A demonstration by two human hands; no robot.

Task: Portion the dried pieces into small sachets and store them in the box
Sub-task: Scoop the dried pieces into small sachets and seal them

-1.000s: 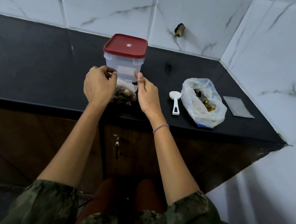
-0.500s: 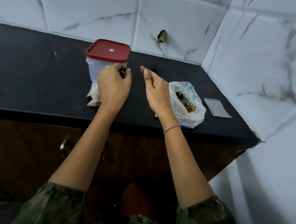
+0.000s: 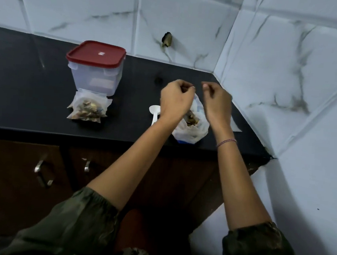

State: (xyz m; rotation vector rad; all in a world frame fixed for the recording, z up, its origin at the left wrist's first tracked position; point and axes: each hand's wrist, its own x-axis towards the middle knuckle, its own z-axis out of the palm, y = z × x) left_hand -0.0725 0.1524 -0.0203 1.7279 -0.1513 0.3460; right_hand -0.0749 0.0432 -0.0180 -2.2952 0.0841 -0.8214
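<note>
A clear box (image 3: 95,77) with a red lid (image 3: 96,53) stands closed at the back left of the black counter (image 3: 22,97). Filled sachets (image 3: 88,108) of dried pieces lie in a small pile right in front of it. To the right, a white plastic bag (image 3: 191,132) holds loose dried pieces. My left hand (image 3: 175,101) and right hand (image 3: 217,105) hover side by side over the bag's mouth, fingers curled, with nothing visible in either. A white spoon (image 3: 154,111) lies just left of the bag, partly hidden by my left wrist.
An empty flat sachet (image 3: 236,127) lies right of the bag, mostly hidden behind my right hand. The tiled wall corner closes the counter on the right. Dark cabinet doors with metal handles (image 3: 41,173) sit below the counter's front edge.
Both hands let go of the filled sachet by the box and moved right, to above the plastic bag. The view has shifted with them.
</note>
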